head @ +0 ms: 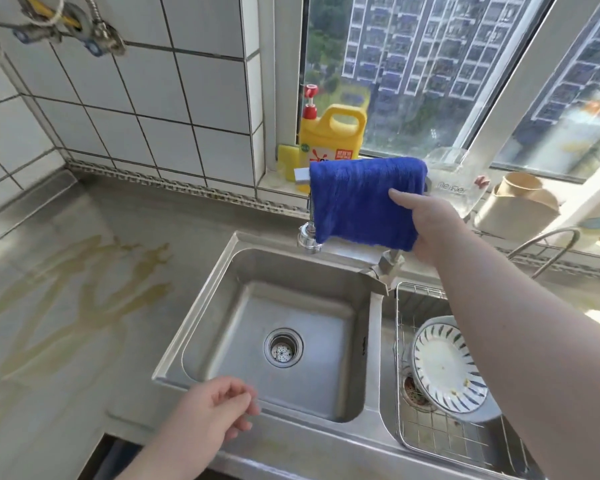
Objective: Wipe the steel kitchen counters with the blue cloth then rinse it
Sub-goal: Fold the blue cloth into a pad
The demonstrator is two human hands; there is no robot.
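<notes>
Blue microfibre cloth [364, 199] hangs folded over the chrome tap [308, 237] at the back of the steel double sink [194, 327], draped like a towel on a rail, its lower edge dangling above the left basin. Right hand [430, 226] is up there on it now: the thumb lies on the front of the fabric and the fingers go behind the cloth's right edge, so the cloth sits pinched between them (the fingers themselves are hidden by the fabric). Left hand [215, 414] hovers low over the sink's near rim, fingers loosely curled, holding nothing.

Over to the brushed steel counter [66, 271] on the left, and it carries yellowish streaks [94, 292] smeared across it in long diagonal marks. The left basin shows only its round drain strainer [283, 348]. In the right basin sits a wire rack [440, 434], and a white bowl with dark blue leaf strokes [447, 365] leans tilted in it.

Behind the tap, on the tiled windowsill, stands a yellow detergent jug with a red pump [331, 136], a yellow sponge [286, 161] just beside it on the left. To the right of the cloth a clear plastic container [454, 185] and a beige cup [516, 202] lie near the window. White wall tiles [153, 98] run along the back, with metal pipe fittings [70, 29] at the top left.
</notes>
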